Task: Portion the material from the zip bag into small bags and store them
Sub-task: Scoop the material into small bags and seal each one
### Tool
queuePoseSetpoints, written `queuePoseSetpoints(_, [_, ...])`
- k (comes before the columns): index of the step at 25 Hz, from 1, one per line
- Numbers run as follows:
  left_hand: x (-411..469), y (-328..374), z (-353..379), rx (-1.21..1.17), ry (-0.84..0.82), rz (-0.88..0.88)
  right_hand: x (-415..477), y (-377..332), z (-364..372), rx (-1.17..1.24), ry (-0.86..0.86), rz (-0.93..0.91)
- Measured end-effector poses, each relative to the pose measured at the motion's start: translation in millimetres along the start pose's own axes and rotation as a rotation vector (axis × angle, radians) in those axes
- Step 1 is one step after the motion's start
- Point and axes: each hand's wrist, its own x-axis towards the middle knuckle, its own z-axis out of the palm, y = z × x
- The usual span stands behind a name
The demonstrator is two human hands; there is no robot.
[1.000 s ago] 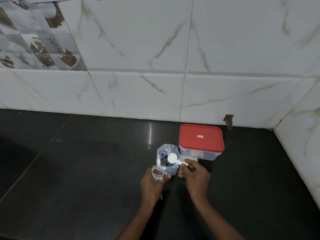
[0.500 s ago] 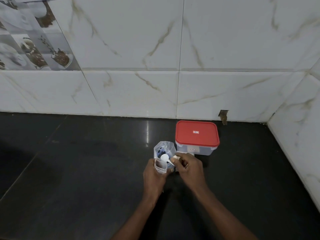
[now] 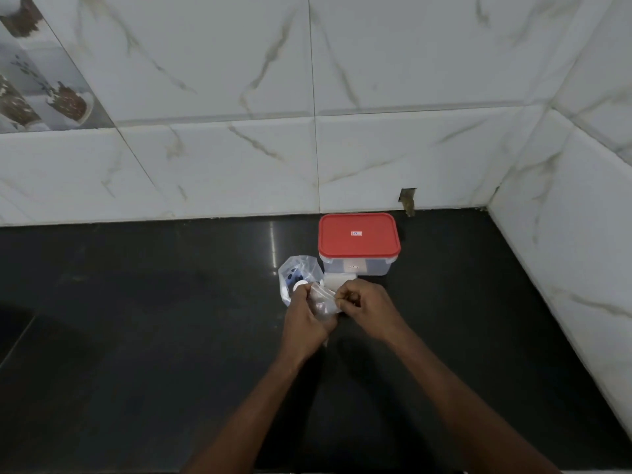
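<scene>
A clear zip bag (image 3: 301, 273) stands open on the black counter, with a white spoon (image 3: 300, 285) resting in its mouth. Just in front of it my left hand (image 3: 304, 321) and my right hand (image 3: 367, 309) both pinch a small clear bag (image 3: 323, 302) between them, each at one side of its top. A little material shows inside the small bag. A clear storage box with a red lid (image 3: 358, 236) sits shut right behind the hands, and a pale stack (image 3: 337, 279) lies against its front.
The black counter (image 3: 136, 319) runs left and forward of the hands. White marble-look tiles form the back wall (image 3: 239, 148) and the right wall (image 3: 581, 217), meeting in a corner at the far right.
My right hand held the white spoon over the zip bag; the spoon now rests in the zip bag and that hand grips the small bag along with the left.
</scene>
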Motion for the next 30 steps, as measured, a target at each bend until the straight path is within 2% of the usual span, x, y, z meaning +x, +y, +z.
queuePoseSetpoints(4, [3.3,-4.7,2.7,-0.108,-0.050,-0.049,7.4,9.1,-21.9,0.014,-0.090,0.019])
queuePoseSetpoints(9, [4.4,-2.7,16.8,-0.429,-0.010,-0.246,7.9,27.2,-18.9,0.474,0.051,0.212])
queuePoseSetpoints(11, [4.7,-1.8,23.7,-0.506,0.025,-0.281,5.1,35.6,-13.4,0.558,0.043,0.292])
queuePoseSetpoints(14, [3.8,-0.9,29.3,-0.604,0.065,-0.329,2.2,46.0,-13.0,0.676,0.125,0.362])
queuePoseSetpoints(18, [1.7,-1.0,32.8,-0.609,0.047,-0.355,-5.3,44.7,-10.6,0.669,-0.006,0.357])
queuePoseSetpoints(22, [6.5,1.1,24.9,-0.637,0.064,-0.393,-10.5,45.4,-7.4,0.722,0.072,0.407])
queuePoseSetpoints(24, [12.2,0.6,18.9,-0.613,0.029,-0.387,-9.6,41.2,-7.2,0.754,0.073,0.397])
queuePoseSetpoints(28, [18.5,2.4,10.5,-0.588,-0.064,-0.395,-0.8,31.3,-1.2,0.782,0.216,0.389])
queuePoseSetpoints(30, [21.1,2.7,6.6,-0.579,-0.104,-0.382,-0.1,26.6,2.9,0.828,0.222,0.407])
